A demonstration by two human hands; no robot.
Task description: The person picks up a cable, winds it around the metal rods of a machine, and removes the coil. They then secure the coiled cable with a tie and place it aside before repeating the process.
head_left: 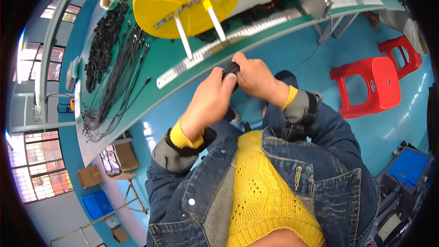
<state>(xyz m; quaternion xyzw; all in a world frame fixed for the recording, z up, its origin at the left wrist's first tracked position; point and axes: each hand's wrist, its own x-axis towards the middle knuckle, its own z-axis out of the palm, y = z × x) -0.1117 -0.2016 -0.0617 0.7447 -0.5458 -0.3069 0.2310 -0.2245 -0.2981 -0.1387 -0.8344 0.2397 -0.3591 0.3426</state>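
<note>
Around the green-topped workbench (160, 56)

Two red plastic stools (386, 96) stand to the right of the workbench. Cardboard boxes (89, 176) and a blue container (97, 205) sit near its left end; grid-paned windows (40, 167) show left of it.

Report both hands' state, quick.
Left hand: closed, holding the black cable coil.
Right hand: closed on the same coil, beside the left.

Curled left hand (211, 97) beside curled right hand (257, 78).
</note>
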